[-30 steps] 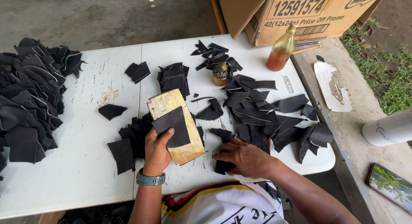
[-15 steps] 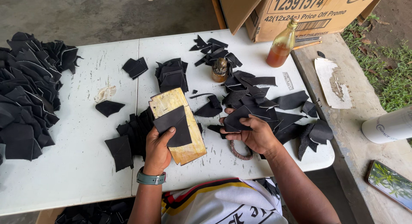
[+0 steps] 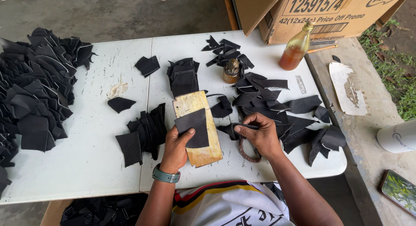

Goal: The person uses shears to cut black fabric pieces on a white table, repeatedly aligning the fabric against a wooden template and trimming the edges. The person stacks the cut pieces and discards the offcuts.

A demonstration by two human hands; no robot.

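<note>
Seen from the head camera: the left hand presses a black leather piece flat onto a yellowish board on the white counter, thumb on top. The board's long axis runs away from the person, tilted slightly left. The right hand pinches shut on a black strip lying crosswise, beside scattered black scraps.

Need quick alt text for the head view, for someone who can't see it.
Left hand pins a black piece on a yellowed board; right hand pinches a black strip. Black offcuts litter the white table.
</note>
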